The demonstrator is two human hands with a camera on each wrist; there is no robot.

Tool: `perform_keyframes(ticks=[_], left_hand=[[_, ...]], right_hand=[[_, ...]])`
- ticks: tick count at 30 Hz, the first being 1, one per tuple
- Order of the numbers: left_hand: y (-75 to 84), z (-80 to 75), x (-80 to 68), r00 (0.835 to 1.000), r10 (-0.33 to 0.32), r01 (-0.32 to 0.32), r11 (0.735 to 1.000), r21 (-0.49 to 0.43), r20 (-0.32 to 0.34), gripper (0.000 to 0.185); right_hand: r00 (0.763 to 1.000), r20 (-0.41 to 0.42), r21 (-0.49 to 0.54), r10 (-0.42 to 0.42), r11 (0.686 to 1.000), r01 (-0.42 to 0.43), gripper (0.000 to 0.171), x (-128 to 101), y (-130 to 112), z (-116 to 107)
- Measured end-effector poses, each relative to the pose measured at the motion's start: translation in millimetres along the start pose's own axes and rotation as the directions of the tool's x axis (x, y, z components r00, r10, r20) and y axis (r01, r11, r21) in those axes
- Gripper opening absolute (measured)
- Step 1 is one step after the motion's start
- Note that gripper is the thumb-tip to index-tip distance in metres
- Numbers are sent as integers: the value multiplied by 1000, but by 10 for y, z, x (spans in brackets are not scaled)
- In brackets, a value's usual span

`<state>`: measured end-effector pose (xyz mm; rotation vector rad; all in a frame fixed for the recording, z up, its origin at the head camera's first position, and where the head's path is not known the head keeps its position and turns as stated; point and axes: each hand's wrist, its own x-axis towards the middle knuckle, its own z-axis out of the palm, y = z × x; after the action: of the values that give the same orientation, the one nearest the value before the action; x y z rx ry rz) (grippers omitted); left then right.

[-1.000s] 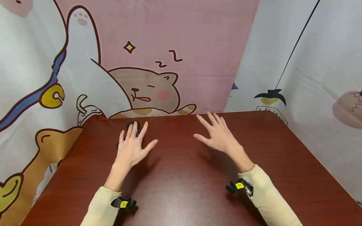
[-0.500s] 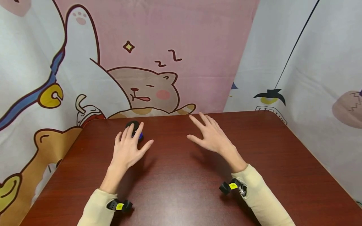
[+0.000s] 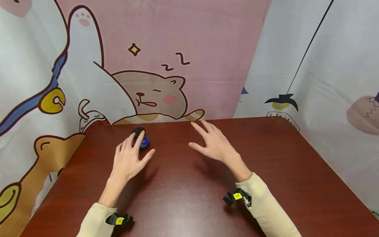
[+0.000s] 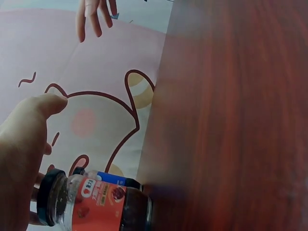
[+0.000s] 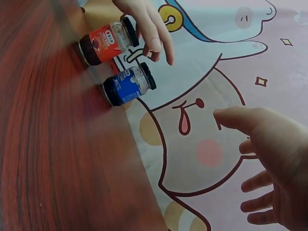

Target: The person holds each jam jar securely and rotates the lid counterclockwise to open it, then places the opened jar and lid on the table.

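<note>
In the head view, my left hand (image 3: pixel 126 162) largely hides the red-labelled jar (image 5: pixel 102 44), which stands beside the blue-labelled jar (image 5: pixel 126 88) on the desk (image 3: pixel 189 194). Its fingers (image 3: pixel 138 143) and my right hand's (image 3: pixel 217 145) are spread, holding nothing.

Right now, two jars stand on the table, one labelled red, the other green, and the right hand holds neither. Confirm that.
The other jar is labelled blue, not green, as the right wrist view shows. The red-labelled jar, the table and the right hand are as stated.
</note>
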<state>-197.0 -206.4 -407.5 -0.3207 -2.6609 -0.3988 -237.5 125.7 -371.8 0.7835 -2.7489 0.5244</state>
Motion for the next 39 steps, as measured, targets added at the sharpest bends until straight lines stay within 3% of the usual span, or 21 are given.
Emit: perform_keyframes(ticks=[9, 23, 39], left_hand=[[-80, 8, -60, 1000, -8, 8, 1000, -16, -4, 80], [-238, 26, -135, 997, -9, 3, 997, -78, -75, 88], [-376, 10, -195, 997, -83, 80, 973, -219, -4, 96]], right_hand=[[1000, 12, 26, -3, 1000, 3, 80, 37, -104, 17], [999, 22, 37, -31, 999, 31, 77, 128, -277, 70], [997, 56, 91, -58, 994, 52, 76, 215, -529, 134]])
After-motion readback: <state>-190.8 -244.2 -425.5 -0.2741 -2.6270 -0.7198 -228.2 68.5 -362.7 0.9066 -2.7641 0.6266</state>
